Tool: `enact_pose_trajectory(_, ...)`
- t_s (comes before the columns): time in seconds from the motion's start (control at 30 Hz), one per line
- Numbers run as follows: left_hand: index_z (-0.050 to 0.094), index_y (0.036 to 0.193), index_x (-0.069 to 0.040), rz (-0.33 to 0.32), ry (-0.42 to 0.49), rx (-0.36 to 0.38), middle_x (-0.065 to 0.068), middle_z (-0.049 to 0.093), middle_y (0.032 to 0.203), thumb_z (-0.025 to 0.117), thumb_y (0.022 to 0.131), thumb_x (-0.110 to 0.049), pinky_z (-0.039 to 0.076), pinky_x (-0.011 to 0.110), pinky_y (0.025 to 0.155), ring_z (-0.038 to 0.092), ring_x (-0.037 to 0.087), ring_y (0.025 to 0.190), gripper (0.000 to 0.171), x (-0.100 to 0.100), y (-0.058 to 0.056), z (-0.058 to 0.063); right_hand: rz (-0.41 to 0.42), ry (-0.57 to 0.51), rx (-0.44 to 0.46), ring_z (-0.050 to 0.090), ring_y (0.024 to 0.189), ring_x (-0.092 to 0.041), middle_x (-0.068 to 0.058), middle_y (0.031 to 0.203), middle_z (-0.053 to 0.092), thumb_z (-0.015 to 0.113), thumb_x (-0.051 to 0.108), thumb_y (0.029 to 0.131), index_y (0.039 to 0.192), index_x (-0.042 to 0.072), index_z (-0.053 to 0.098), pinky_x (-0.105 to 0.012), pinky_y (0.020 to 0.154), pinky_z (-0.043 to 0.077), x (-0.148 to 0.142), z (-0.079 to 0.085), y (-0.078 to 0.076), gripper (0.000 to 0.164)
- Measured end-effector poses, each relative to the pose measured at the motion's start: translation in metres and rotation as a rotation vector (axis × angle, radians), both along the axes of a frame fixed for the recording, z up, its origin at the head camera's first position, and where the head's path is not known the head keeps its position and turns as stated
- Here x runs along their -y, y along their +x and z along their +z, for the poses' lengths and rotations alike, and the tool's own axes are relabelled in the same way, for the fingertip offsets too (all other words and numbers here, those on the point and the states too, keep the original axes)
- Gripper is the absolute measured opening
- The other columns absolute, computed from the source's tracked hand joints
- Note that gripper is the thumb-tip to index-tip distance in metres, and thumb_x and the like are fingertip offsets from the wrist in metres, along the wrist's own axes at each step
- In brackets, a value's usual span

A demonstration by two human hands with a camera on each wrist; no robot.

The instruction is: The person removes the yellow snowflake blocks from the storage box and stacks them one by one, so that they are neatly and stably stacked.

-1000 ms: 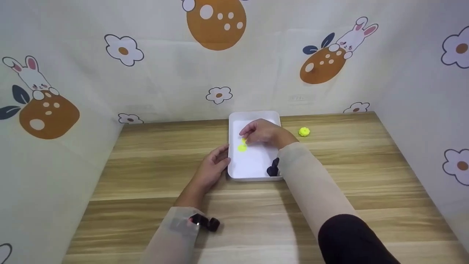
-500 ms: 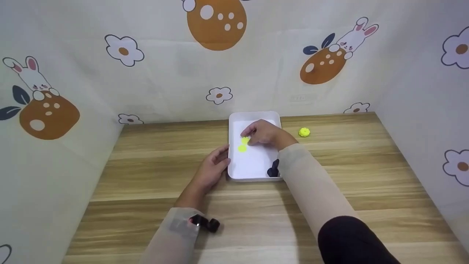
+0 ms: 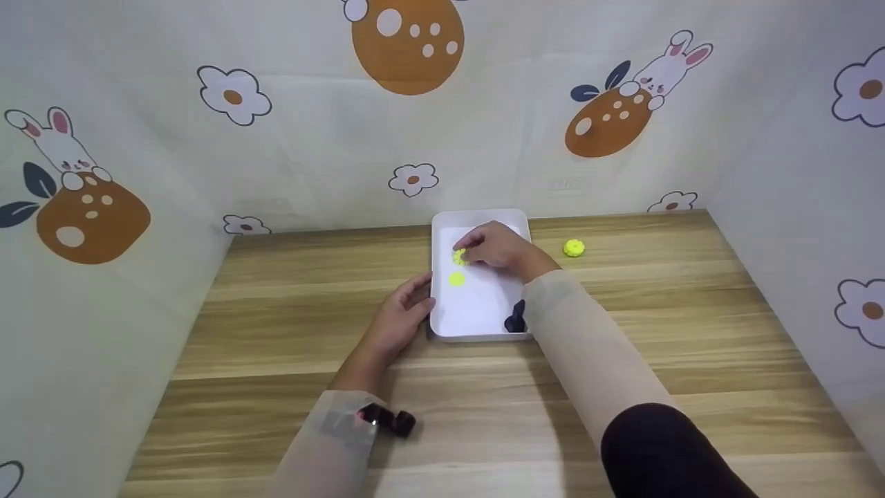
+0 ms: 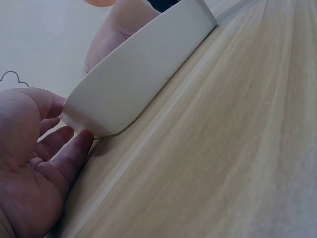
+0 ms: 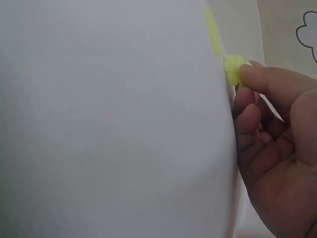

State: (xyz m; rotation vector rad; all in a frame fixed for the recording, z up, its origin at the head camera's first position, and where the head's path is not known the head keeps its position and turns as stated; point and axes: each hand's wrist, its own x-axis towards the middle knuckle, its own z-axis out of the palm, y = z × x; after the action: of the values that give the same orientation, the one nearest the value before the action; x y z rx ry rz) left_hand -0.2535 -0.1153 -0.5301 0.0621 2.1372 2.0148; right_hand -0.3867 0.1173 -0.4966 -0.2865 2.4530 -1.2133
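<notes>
In the head view, a white tray (image 3: 480,315) lies on the wooden table, turned lengthwise. My left hand (image 3: 401,315) holds its left side; the left wrist view shows bent fingers and fingertips (image 4: 84,139) against the outer wall. Over the tray's floor my right hand (image 3: 496,246) pinches a small yellow flower-shaped piece (image 3: 460,256) between thumb and fingers. That lobed piece (image 5: 234,68) also shows in the right wrist view, partly covered by the fingertips. Just nearer the person, a flat round yellow piece (image 3: 457,279) lies on the tray floor.
Right of the tray, near the back of the table (image 3: 657,277), sits another yellow flower-shaped piece (image 3: 574,247). A patterned cloth wall (image 3: 311,152) rises behind the table, with others at both sides. Black wrist cameras sit on both sleeves.
The right hand has shifted slightly toward the back of the tray with the yellow flower-shaped piece, widening the gap to the flat round one. The left hand has stayed put.
</notes>
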Motion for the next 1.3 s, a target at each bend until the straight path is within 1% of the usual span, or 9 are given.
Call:
enact_pose_trajectory(0.13, 0.049, 0.159, -0.004, 0.004, -0.001, -0.006, 0.020, 0.052, 0.163, 0.061, 0.105, -0.006, 0.044, 0.049, 0.127, 0.050, 0.035, 0.153, 0.055, -0.001, 0.000, 0.000, -0.071, -0.142, 0.068, 0.066, 0.090, -0.017, -0.003, 0.107, 0.072, 0.076, 0.017, 0.098, 0.119, 0.020, 0.082, -0.024, 0.078, 0.058, -0.003, 0.000, -0.002, 0.023)
enact_pose_trajectory(0.23, 0.049, 0.159, -0.006, 0.005, -0.010, -0.004, 0.019, 0.052, 0.163, 0.062, 0.105, -0.006, 0.045, 0.048, 0.126, 0.051, 0.034, 0.153, 0.055, -0.001, -0.001, 0.000, -0.109, -0.201, 0.091, 0.069, 0.093, -0.019, -0.004, 0.110, 0.072, 0.076, 0.019, 0.099, 0.123, 0.020, 0.080, -0.026, 0.081, 0.061, -0.005, 0.004, -0.003, 0.024)
enact_pose_trajectory(0.4, 0.050, 0.159, -0.007, 0.002, -0.005, -0.002, 0.018, 0.053, 0.163, 0.063, 0.105, -0.007, 0.045, 0.047, 0.127, 0.050, 0.033, 0.153, 0.055, -0.002, -0.002, 0.000, -0.146, -0.262, 0.070, 0.070, 0.099, -0.020, -0.006, 0.115, 0.074, 0.072, 0.021, 0.102, 0.124, 0.019, 0.077, -0.029, 0.090, 0.063, -0.006, 0.016, -0.005, 0.023)
enact_pose_trajectory(0.57, 0.049, 0.159, -0.007, -0.003, -0.010, 0.002, 0.018, 0.052, 0.164, 0.062, 0.106, -0.007, 0.044, 0.047, 0.127, 0.049, 0.033, 0.154, 0.055, -0.002, -0.003, -0.001, -0.196, -0.398, 0.068, 0.070, 0.099, -0.021, -0.007, 0.118, 0.073, 0.071, 0.019, 0.103, 0.128, 0.012, 0.075, -0.027, 0.090, 0.065, -0.011, 0.038, -0.002, 0.026)
enact_pose_trajectory(0.73, 0.048, 0.160, -0.006, -0.017, 0.005, 0.000, 0.018, 0.049, 0.165, 0.060, 0.106, -0.007, 0.043, 0.047, 0.128, 0.047, 0.033, 0.156, 0.055, -0.001, -0.003, -0.002, -0.261, -0.514, 0.034, 0.071, 0.098, -0.025, -0.007, 0.114, 0.072, 0.073, 0.020, 0.102, 0.137, 0.006, 0.069, -0.024, 0.084, 0.065, -0.025, 0.062, 0.012, 0.038)
enact_pose_trajectory(0.8, 0.048, 0.160, -0.006, -0.014, 0.005, -0.001, 0.017, 0.050, 0.165, 0.060, 0.106, -0.007, 0.043, 0.047, 0.128, 0.048, 0.032, 0.155, 0.055, 0.000, -0.002, -0.002, -0.291, -0.560, 0.026, 0.071, 0.096, -0.025, -0.007, 0.112, 0.071, 0.073, 0.019, 0.102, 0.137, 0.005, 0.068, -0.023, 0.083, 0.065, -0.033, 0.067, 0.019, 0.038)
enact_pose_trajectory(0.9, 0.050, 0.159, -0.007, -0.004, 0.000, 0.002, 0.016, 0.051, 0.164, 0.061, 0.106, -0.007, 0.044, 0.046, 0.127, 0.049, 0.031, 0.154, 0.054, 0.001, -0.002, -0.001, -0.336, -0.624, 0.023, 0.071, 0.092, -0.021, -0.008, 0.111, 0.072, 0.072, 0.017, 0.102, 0.132, 0.005, 0.069, -0.023, 0.081, 0.065, -0.048, 0.069, 0.031, 0.032)
enact_pose_trajectory(1.03, 0.048, 0.159, -0.006, -0.006, 0.015, -0.003, 0.018, 0.051, 0.164, 0.060, 0.106, -0.006, 0.044, 0.047, 0.127, 0.049, 0.033, 0.154, 0.054, 0.002, 0.000, 0.000, -0.383, -0.676, 0.018, 0.071, 0.087, -0.016, -0.006, 0.109, 0.072, 0.073, 0.016, 0.102, 0.126, 0.007, 0.072, -0.022, 0.080, 0.065, -0.070, 0.063, 0.043, 0.026)
enact_pose_trajectory(1.3, 0.049, 0.159, -0.007, 0.000, 0.008, 0.012, 0.017, 0.050, 0.166, 0.062, 0.106, -0.007, 0.043, 0.047, 0.128, 0.048, 0.032, 0.155, 0.055, 0.000, 0.000, -0.001, -0.456, -0.722, -0.010, 0.073, 0.091, -0.017, -0.005, 0.110, 0.071, 0.073, 0.020, 0.103, 0.133, 0.004, 0.070, -0.020, 0.082, 0.066, -0.112, 0.050, 0.057, 0.034)
